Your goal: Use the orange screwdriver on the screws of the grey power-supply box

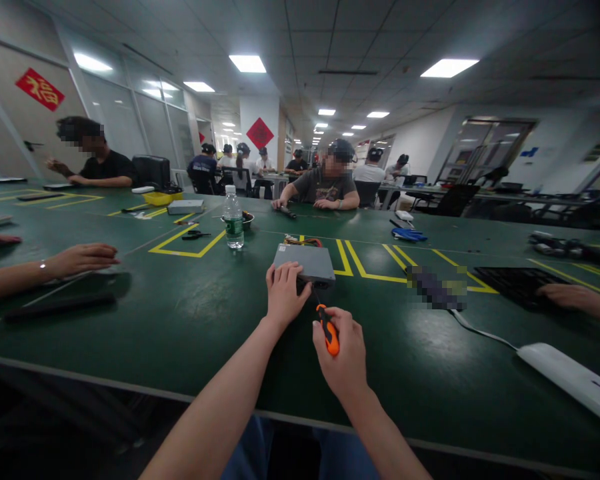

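your left hand lies over the near left corner of a grey metal box on the green table. your right hand grips an orange-and-black screwdriver, its shaft pointing at the box's near side. a water bottle stands beyond, to the left; across from you sits a person.

Office-like workshop — long green worktable, yellow tape outlines, ceiling light panels, glass partitions, seated people.

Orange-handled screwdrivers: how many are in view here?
1 screwdriver: in the right hand, its shaft pointing toward the near side of the grey metal box that the left hand touches. Others could be hidden in the bowl behind the bottle.
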`<state>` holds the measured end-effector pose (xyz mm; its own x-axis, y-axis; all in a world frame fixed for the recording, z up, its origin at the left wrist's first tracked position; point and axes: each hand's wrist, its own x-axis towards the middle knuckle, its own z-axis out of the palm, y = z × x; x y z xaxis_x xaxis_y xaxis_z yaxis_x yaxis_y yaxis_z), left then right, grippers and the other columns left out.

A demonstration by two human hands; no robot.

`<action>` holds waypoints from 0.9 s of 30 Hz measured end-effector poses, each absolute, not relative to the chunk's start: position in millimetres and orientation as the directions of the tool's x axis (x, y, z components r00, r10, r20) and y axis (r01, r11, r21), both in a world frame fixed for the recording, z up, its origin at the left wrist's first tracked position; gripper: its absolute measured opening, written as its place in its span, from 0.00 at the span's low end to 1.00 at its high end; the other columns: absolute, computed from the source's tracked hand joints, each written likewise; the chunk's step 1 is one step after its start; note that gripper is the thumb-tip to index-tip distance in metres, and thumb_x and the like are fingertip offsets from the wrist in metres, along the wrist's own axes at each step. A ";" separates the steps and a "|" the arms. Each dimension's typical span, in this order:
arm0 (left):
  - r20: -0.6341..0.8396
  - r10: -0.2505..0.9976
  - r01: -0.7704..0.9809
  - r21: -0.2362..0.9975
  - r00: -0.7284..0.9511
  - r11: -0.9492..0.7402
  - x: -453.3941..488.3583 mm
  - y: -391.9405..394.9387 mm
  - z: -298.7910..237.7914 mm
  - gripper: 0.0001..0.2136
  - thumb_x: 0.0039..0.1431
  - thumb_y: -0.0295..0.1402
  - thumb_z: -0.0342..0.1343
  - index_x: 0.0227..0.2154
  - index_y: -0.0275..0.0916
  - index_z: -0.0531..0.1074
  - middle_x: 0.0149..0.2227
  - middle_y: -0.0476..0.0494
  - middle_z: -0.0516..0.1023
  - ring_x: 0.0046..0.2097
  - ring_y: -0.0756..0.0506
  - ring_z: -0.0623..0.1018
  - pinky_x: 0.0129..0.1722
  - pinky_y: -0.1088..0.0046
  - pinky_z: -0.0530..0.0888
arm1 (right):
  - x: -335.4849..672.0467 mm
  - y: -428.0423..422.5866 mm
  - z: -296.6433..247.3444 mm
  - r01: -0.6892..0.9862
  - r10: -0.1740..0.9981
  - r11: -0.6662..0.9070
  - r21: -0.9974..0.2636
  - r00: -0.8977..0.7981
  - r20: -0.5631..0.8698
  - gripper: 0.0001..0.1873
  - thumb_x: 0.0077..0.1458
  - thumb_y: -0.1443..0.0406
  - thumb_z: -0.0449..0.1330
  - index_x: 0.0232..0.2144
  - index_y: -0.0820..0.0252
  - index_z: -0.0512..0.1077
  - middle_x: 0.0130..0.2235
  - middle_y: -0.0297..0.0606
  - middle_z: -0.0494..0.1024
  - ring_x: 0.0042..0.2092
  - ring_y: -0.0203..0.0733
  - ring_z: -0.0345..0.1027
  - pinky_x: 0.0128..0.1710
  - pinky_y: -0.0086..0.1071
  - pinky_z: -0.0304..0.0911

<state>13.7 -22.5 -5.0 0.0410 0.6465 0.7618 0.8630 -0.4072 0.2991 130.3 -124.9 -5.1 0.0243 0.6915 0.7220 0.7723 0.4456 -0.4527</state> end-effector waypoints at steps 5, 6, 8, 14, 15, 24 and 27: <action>0.756 0.653 0.860 0.305 0.042 -0.409 13.2 -22.1 -4.9 0.13 0.53 0.36 0.52 0.42 0.42 0.65 0.48 0.44 0.70 0.53 0.43 0.65 0.59 0.58 0.50 | 131.0 -125.8 -6.7 0.793 0.645 0.511 -0.333 -0.097 0.758 0.10 0.48 0.70 0.51 0.35 0.58 0.66 0.32 0.35 0.69 0.35 0.39 0.64 0.42 0.39 0.55; 0.756 0.653 0.859 0.303 0.046 -0.412 13.1 -22.1 -4.9 0.13 0.53 0.36 0.52 0.42 0.42 0.65 0.49 0.44 0.70 0.54 0.43 0.65 0.59 0.58 0.49 | 131.1 -125.8 -6.1 0.794 0.645 0.513 -0.326 -0.106 0.756 0.10 0.48 0.70 0.51 0.35 0.58 0.67 0.32 0.35 0.69 0.36 0.39 0.63 0.42 0.38 0.54; 0.755 0.654 0.860 0.301 0.048 -0.412 12.9 -22.3 -4.8 0.13 0.53 0.36 0.52 0.42 0.42 0.65 0.49 0.44 0.70 0.54 0.43 0.65 0.59 0.58 0.49 | 131.3 -125.4 -4.9 0.795 0.653 0.508 -0.332 -0.104 0.750 0.08 0.49 0.67 0.52 0.34 0.57 0.68 0.32 0.35 0.69 0.36 0.39 0.63 0.42 0.38 0.54; 0.759 0.650 0.858 0.305 0.043 -0.413 13.6 -23.7 -3.9 0.13 0.53 0.37 0.52 0.42 0.42 0.65 0.48 0.44 0.70 0.53 0.43 0.65 0.59 0.58 0.50 | 131.3 -124.8 -5.1 0.774 0.679 0.455 -0.440 0.017 0.734 0.11 0.53 0.62 0.52 0.40 0.59 0.63 0.30 0.35 0.71 0.33 0.39 0.65 0.40 0.37 0.56; 0.761 0.648 0.858 0.306 0.040 -0.412 13.7 -23.7 -3.8 0.13 0.53 0.37 0.52 0.42 0.42 0.65 0.48 0.45 0.70 0.53 0.43 0.65 0.59 0.59 0.50 | 131.3 -125.1 -5.4 0.777 0.676 0.461 -0.429 0.005 0.737 0.10 0.52 0.63 0.52 0.38 0.59 0.63 0.30 0.34 0.70 0.33 0.39 0.64 0.40 0.37 0.56; 0.760 0.649 0.863 0.300 0.042 -0.407 13.9 -22.3 -4.4 0.13 0.53 0.36 0.52 0.42 0.42 0.65 0.48 0.44 0.70 0.53 0.43 0.66 0.59 0.58 0.50 | 132.4 -124.3 -5.5 0.788 0.641 0.524 -0.324 -0.114 0.759 0.10 0.47 0.69 0.53 0.34 0.58 0.68 0.31 0.35 0.67 0.35 0.39 0.62 0.42 0.38 0.54; 0.755 0.654 0.863 0.299 0.047 -0.407 13.9 -21.9 -4.8 0.13 0.53 0.36 0.52 0.42 0.42 0.65 0.48 0.43 0.70 0.53 0.43 0.65 0.58 0.57 0.50 | 131.5 -124.2 -4.9 0.795 0.649 0.514 -0.323 -0.114 0.752 0.07 0.50 0.66 0.53 0.34 0.58 0.68 0.31 0.35 0.68 0.35 0.38 0.63 0.42 0.37 0.54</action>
